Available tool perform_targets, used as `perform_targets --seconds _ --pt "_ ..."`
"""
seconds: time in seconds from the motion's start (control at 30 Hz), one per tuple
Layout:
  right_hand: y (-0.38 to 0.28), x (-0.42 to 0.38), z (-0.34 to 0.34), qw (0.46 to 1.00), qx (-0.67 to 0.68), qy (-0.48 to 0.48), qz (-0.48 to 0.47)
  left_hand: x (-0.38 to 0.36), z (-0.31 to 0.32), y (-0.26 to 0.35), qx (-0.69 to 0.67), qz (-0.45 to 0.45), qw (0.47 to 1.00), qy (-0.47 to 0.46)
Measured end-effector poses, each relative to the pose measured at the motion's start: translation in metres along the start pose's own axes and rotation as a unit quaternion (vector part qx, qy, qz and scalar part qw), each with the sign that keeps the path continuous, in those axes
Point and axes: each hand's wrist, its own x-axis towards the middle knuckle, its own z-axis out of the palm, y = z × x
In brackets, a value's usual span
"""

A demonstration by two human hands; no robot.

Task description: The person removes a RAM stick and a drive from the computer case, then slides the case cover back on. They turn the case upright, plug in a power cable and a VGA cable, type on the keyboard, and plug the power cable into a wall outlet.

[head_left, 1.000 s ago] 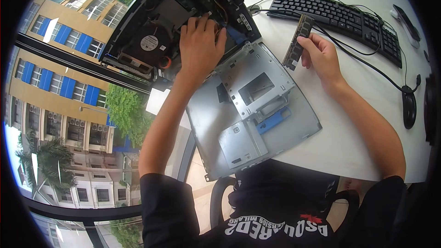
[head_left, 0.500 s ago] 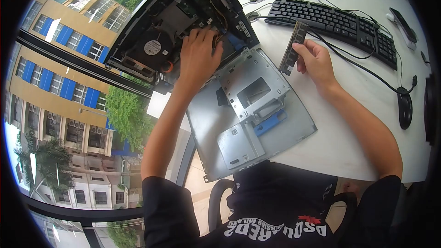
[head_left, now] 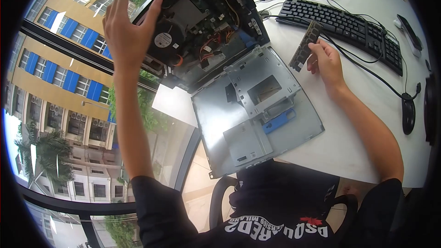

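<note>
At the left outer edge of an opened desktop computer case [head_left: 257,23], my left hand [head_left: 126,30] is raised, with thumb and fingers spread apart and nothing between them. It overlaps the case's edge in this view. Inside the case show a round black fan [head_left: 164,40], bundles of coloured wires [head_left: 212,49] and a circuit board. My right hand [head_left: 327,62] pinches a RAM stick [head_left: 307,46] by its side, holding it upright at a slant over the white table. A metal side panel with a drive bracket [head_left: 236,76] and a blue latch [head_left: 278,121] lies below the case.
Beyond the RAM stick lies a black keyboard [head_left: 340,32] with its cables. A black mouse [head_left: 408,115] rests at the right of the white table [head_left: 303,151]. A large window [head_left: 69,78] runs along the left. A black chair [head_left: 220,197] is below.
My left hand has left the wires inside the case and moved up and left to its outer edge, fingers spreading. My right hand still holds the RAM stick. The view shifted slightly.
</note>
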Motion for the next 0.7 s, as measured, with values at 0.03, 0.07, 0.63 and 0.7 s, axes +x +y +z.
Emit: perform_targets --seconds 0.03,0.07,0.63,0.7 --pt "0.0 0.001 0.0 1.0 0.0 -0.015 -0.022 0.001 -0.003 -0.015 0.006 -0.036 0.998 -0.049" --pt "0.004 0.003 0.001 0.999 -0.003 -0.027 -0.043 0.001 -0.003 -0.029 0.007 -0.072 0.993 -0.096" --pt "-0.076 0.027 0.085 0.951 -0.194 -0.151 -0.189 0.016 0.06 -0.098 -0.154 -0.255 0.904 -0.308" --pt "-0.077 0.032 0.103 0.954 -0.172 -0.153 -0.191 0.029 0.04 -0.081 -0.119 -0.278 0.897 -0.324"
